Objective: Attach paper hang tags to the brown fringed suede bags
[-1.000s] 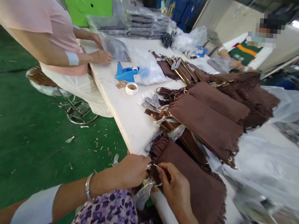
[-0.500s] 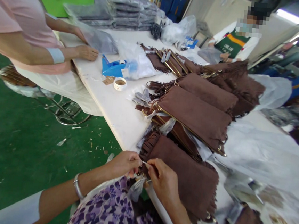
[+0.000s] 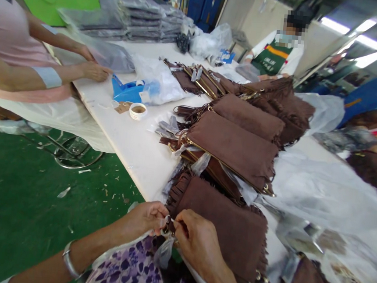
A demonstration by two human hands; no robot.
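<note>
At the table's near edge lies a brown fringed bag (image 3: 221, 223), flat, with gold-coloured fittings. My left hand (image 3: 150, 217) is closed, its thumb and fingers pinching at a small metal fitting (image 3: 168, 224) by the bag's left corner. Close beside it, my right hand (image 3: 199, 239) pinches a thin whitish strip (image 3: 172, 220), whose far end is hard to make out between the fingertips. Under both hands hangs a crumpled clear plastic wrap (image 3: 164, 253). My palms hide part of the fitting.
More brown bags (image 3: 232, 147) are piled beyond on the white table (image 3: 134, 154). A tape roll (image 3: 137, 111) and a blue tape dispenser (image 3: 130, 91) sit to the left. One co-worker (image 3: 21, 56) stands at left, another (image 3: 275, 56) at the far side. Plastic sheeting (image 3: 322, 193) covers the right.
The view has shifted, so the table contents sit further left. The white strip, earlier stretched between both hands, now shows only as a short bit at my right fingertips; my hands are closer together.
</note>
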